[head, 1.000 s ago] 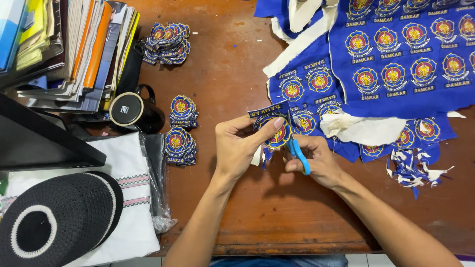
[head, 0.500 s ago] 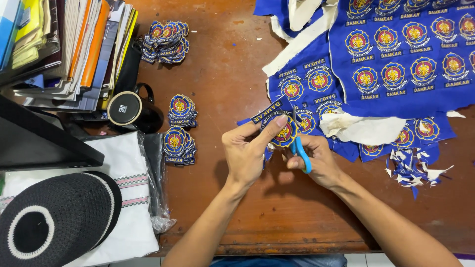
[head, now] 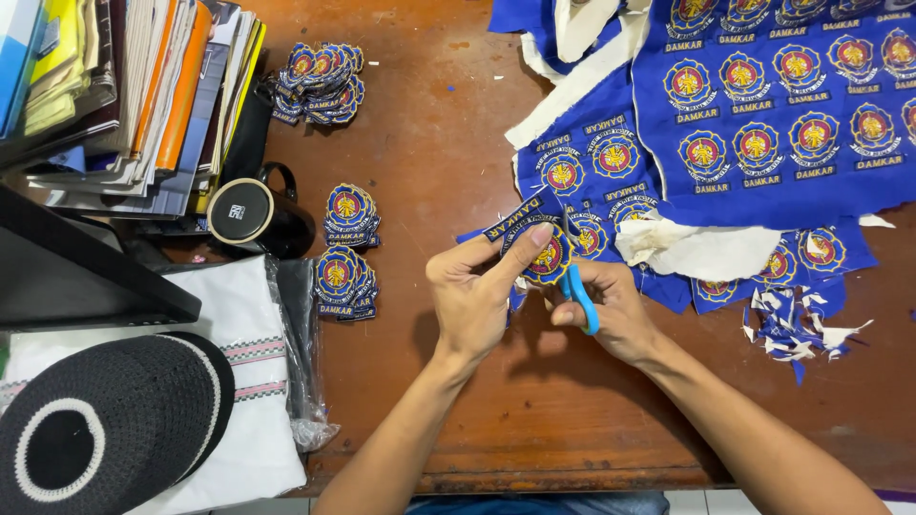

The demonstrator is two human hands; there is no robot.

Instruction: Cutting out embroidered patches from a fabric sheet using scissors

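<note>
My left hand (head: 474, 296) pinches a round embroidered patch (head: 545, 257) in blue, yellow and red, held just above the wooden table (head: 439, 143). Blue cloth still hangs off the patch's edges. My right hand (head: 611, 305) grips small scissors with light-blue handles (head: 578, 298); the blades point up under the patch and are mostly hidden behind it. Both hands sit close together at the middle of the table, beside a large blue cloth sheet (head: 763, 124) covered in rows of the same patches.
Piles of cut patches (head: 346, 248) lie left of my hands, another pile (head: 318, 81) farther back. A black mug (head: 256, 217), stacked books (head: 124, 95), a black-and-white cap (head: 95, 429), folded white cloth in plastic (head: 258, 381), and blue scraps (head: 792, 329) are around.
My hands and the patch have shifted only slightly; the patch has turned a little in my left fingers while the scissors stay at its edge.
</note>
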